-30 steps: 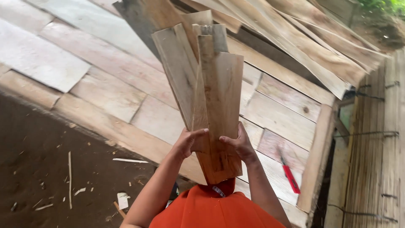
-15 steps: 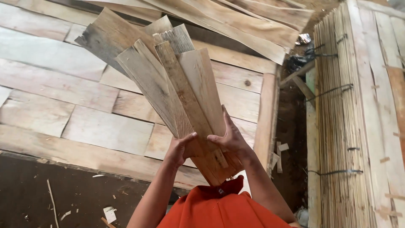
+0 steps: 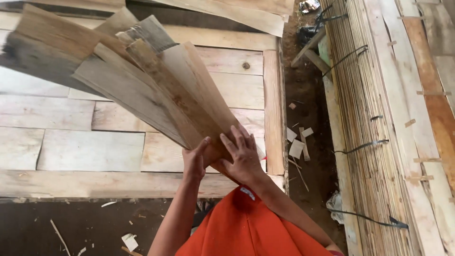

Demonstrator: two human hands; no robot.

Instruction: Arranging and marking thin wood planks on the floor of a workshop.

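Plank platform (image 3: 85,151): pale boards laid side by side, filling the left and centre of the frame; a long board edges its lower side and an upright board its right side.
Bundled strips (image 3: 360,118): thin wooden slats stacked on edge down the right of the frame, bound across by dark straps.
Veneer sheets (image 3: 142,80): a fanned sheaf of thin wooden sheets, tan to grey with darker streaks, raised above the platform; it spreads toward the upper left of the frame and narrows to the centre, where both hands grip it.
Dirt gap (image 3: 308,114): dark ground between platform and bundles, holding small pale offcuts (image 3: 297,147).
Orange garment (image 3: 246,227): lower centre, the person's own clothing.
Right hand (image 3: 244,156): fingers spread flat over the sheaf's lower end, clamping it.
Left hand (image 3: 195,159): closed around the sheaf's lower left edge, thumb pointing up.
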